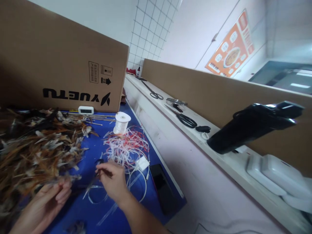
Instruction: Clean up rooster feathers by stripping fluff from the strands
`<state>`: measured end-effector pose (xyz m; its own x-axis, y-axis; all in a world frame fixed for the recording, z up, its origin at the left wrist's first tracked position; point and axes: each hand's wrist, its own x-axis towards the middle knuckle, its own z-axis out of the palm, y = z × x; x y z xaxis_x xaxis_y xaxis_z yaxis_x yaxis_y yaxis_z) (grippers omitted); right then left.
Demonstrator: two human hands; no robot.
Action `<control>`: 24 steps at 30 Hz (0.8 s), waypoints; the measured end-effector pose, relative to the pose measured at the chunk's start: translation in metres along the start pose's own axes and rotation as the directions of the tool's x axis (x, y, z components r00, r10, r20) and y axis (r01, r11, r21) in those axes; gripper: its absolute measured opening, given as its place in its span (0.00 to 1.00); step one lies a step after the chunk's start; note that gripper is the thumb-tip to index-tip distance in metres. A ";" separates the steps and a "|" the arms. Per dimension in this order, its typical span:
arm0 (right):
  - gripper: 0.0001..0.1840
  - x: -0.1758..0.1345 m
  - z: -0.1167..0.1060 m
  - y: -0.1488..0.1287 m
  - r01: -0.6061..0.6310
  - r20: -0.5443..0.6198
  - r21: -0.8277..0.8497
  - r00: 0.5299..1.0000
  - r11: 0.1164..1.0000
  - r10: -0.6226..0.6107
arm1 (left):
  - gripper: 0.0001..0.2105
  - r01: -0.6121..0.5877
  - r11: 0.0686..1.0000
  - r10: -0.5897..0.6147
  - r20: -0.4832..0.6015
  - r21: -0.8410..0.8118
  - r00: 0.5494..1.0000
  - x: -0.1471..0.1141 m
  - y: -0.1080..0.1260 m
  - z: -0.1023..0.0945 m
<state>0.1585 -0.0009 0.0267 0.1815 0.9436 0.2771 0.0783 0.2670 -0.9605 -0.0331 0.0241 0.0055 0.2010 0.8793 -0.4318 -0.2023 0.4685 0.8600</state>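
Observation:
My left hand (46,201) is closed at the lower left, beside a large heap of brown, black and white feathers (46,146). A wispy, blurred feather (74,177) sticks out from its pinched fingertips. My right hand (114,182) is closed round a pair of scissors (90,188), their thin metal blades slanting down to the left and a dark handle end showing above the fingers. The blades are apart from my left hand. A small dark tuft (75,227) lies blurred at the bottom edge.
White and red plastic strips (126,143), a white spool (121,125), a charger (142,163) with cable and a phone (163,188) lie on the blue tabletop (91,211). A cardboard box (63,58) stands behind. The right ledge holds scissors (185,119) and a black holder (239,130).

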 end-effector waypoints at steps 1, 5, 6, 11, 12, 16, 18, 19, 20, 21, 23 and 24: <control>0.15 -0.003 -0.002 -0.005 0.102 0.037 -0.127 0.994 0.987 -0.098 | 0.10 -0.078 0.994 0.073 -0.071 -0.072 0.995 -0.002 0.003 0.003; 0.15 -0.012 -0.006 -0.026 0.424 0.257 -0.459 0.905 0.781 -0.340 | 0.10 -0.086 0.983 0.075 -0.070 -0.164 0.995 -0.007 0.008 0.008; 0.15 -0.014 -0.007 -0.030 0.500 0.337 -0.522 0.865 0.692 -0.371 | 0.11 -0.070 0.982 0.060 -0.063 -0.176 0.996 -0.008 0.008 0.008; 0.11 -0.021 -0.014 -0.039 0.731 0.609 -0.592 0.682 0.340 -0.405 | 0.15 -0.021 0.963 0.015 -0.022 -0.270 1.000 -0.010 0.008 0.010; 0.11 -0.023 -0.016 -0.039 0.760 0.637 -0.578 0.648 0.296 -0.418 | 0.15 -0.016 0.958 0.010 -0.023 -0.285 1.000 -0.011 0.008 0.010; 0.10 -0.026 -0.022 -0.032 0.824 0.708 -0.537 0.556 0.180 -0.436 | 0.16 -0.011 0.954 0.010 -0.004 -0.300 1.000 -0.012 0.006 0.012; 0.10 -0.027 -0.023 -0.028 0.840 0.733 -0.519 0.532 0.157 -0.424 | 0.15 -0.016 0.954 0.024 0.023 -0.298 0.999 -0.011 0.004 0.012; 0.10 -0.027 -0.023 -0.027 0.846 0.744 -0.510 0.524 0.155 -0.414 | 0.14 -0.020 0.954 0.030 0.027 -0.301 0.999 -0.011 0.003 0.012; 0.10 -0.026 -0.023 -0.026 0.851 0.752 -0.501 0.519 0.160 -0.406 | 0.14 -0.022 0.952 0.032 0.027 -0.304 0.999 -0.010 0.003 0.011; 0.10 -0.026 -0.022 -0.024 0.850 0.755 -0.498 0.521 0.169 -0.397 | 0.14 -0.021 0.952 0.032 0.029 -0.306 0.999 -0.010 0.002 0.011; 0.10 -0.025 -0.020 -0.022 0.839 0.749 -0.506 0.542 0.199 -0.382 | 0.14 -0.028 0.951 0.038 0.026 -0.307 0.999 -0.008 0.002 0.011; 0.09 -0.025 -0.019 -0.021 0.832 0.738 -0.511 0.554 0.216 -0.386 | 0.15 -0.038 0.951 0.046 0.021 -0.306 0.999 -0.007 0.002 0.010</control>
<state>0.1708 -0.0340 0.0398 -0.6531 0.5638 0.5056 0.6690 0.7423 0.0364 -0.0249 0.0180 0.0130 0.2113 0.8980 -0.3859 -0.4930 0.4388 0.7512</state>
